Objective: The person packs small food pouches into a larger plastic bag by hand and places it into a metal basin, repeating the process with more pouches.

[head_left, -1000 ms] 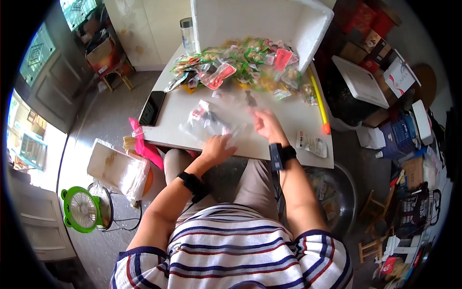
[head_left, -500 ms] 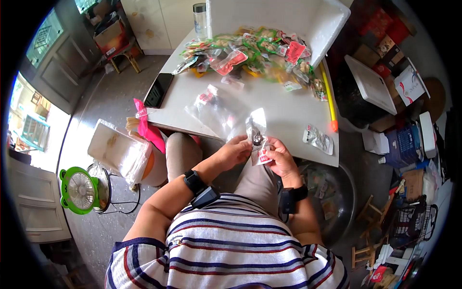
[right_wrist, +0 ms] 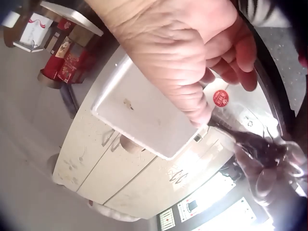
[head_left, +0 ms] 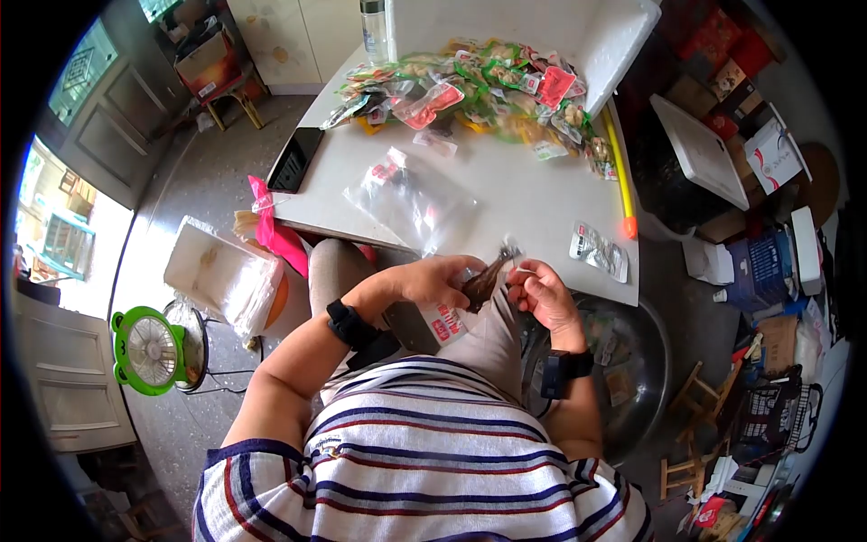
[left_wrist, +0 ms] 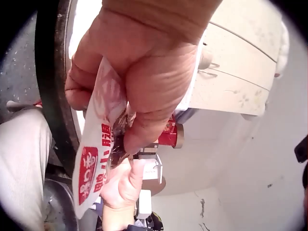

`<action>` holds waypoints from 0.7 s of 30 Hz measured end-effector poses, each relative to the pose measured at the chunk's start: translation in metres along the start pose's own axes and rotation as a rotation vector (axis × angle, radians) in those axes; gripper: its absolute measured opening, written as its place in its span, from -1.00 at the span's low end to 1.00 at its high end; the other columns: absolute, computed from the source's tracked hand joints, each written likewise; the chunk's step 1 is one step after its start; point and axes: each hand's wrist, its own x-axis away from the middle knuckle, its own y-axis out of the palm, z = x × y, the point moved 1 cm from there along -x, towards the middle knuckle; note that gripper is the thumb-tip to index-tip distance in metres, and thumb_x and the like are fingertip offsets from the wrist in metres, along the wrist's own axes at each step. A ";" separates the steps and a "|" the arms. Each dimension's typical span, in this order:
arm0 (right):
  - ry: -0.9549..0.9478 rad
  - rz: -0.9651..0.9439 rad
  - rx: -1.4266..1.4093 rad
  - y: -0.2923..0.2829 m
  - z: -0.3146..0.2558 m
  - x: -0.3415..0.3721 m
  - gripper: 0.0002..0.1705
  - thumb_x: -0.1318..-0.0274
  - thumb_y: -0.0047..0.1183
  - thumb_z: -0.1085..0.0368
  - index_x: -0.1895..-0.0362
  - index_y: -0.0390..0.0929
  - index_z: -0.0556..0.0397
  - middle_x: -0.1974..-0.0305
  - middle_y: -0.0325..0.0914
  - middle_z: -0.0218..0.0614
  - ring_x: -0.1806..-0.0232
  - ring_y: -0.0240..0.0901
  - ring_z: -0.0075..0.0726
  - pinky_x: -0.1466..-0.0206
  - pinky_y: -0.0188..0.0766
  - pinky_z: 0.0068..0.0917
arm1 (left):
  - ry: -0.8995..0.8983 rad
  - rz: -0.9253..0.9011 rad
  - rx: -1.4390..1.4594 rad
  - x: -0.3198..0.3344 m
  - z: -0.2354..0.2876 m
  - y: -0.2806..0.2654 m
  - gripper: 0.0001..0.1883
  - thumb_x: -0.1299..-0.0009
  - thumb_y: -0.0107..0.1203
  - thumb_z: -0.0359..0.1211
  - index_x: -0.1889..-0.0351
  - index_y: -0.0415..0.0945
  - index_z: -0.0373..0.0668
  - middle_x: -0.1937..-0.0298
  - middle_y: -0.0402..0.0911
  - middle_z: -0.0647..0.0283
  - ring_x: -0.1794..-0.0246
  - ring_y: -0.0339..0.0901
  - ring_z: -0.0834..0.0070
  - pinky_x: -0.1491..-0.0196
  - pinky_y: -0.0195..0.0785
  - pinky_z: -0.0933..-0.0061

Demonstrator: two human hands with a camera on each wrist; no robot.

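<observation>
Over my lap, my left hand (head_left: 435, 282) grips a drumstick packet (head_left: 447, 323), its printed side white with red lettering. A dark brown drumstick (head_left: 483, 285) shows at the packet, narrow end toward the right hand. In the left wrist view the thumb presses on the packet (left_wrist: 96, 159) from the side of the dark meat. My right hand (head_left: 549, 296) pinches the packet's far end with thumb and fingers. The right wrist view shows the drumstick (right_wrist: 260, 147) stretching from the right thumb tip to the left fingers (right_wrist: 264, 185).
A clear plastic bag (head_left: 411, 200) and a silver packet (head_left: 598, 251) lie on the white table (head_left: 533, 203). Many colourful snack packets (head_left: 470, 86) are heaped before a white foam box (head_left: 506, 23). A phone (head_left: 295, 160) and a yellow stick (head_left: 619, 167) lie near the edges. A metal basin (head_left: 655, 361) stands below right.
My right hand first reached over the table, then both hands met on the packet near the lap. Now the left hand has shifted round the packet, and the brown drumstick shows between the hands.
</observation>
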 end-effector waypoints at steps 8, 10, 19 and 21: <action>-0.004 0.031 0.097 -0.003 0.007 0.004 -0.77 0.12 0.03 0.19 0.35 0.38 0.00 0.52 0.42 -0.42 0.53 0.34 -0.54 0.50 0.26 -0.67 | -0.031 -0.031 -0.223 -0.009 0.008 -0.011 -0.50 -0.04 0.06 -0.47 0.01 0.19 -0.24 0.39 0.45 0.26 0.37 0.37 0.59 0.32 0.26 0.59; -0.073 0.117 0.030 -0.007 0.009 0.004 -0.84 0.09 -0.01 0.22 0.40 0.39 -0.01 0.54 0.42 -0.43 0.54 0.34 -0.55 0.51 0.26 -0.66 | 0.111 0.239 -0.338 -0.016 -0.014 -0.034 -0.57 -0.06 0.05 -0.43 0.07 0.26 -0.24 0.41 0.45 0.27 0.39 0.36 0.59 0.33 0.26 0.59; -0.273 0.355 -0.243 -0.014 0.028 -0.006 -0.89 0.04 -0.06 0.30 0.38 0.35 0.01 0.48 0.40 -0.36 0.54 0.34 -0.48 0.53 0.25 -0.63 | -0.035 0.868 -1.108 -0.019 -0.040 -0.046 -0.79 -0.06 -0.06 -0.27 0.46 0.37 -0.23 0.38 0.40 0.07 0.36 0.38 0.14 0.31 0.27 0.24; -0.277 0.399 -0.224 -0.011 0.033 -0.008 -0.87 0.02 -0.08 0.28 0.35 0.34 0.02 0.48 0.40 -0.37 0.53 0.34 -0.50 0.53 0.26 -0.64 | -0.046 0.853 -1.116 -0.022 -0.039 -0.044 -0.83 -0.07 -0.10 -0.30 0.51 0.35 -0.23 0.39 0.40 0.07 0.37 0.37 0.12 0.32 0.27 0.24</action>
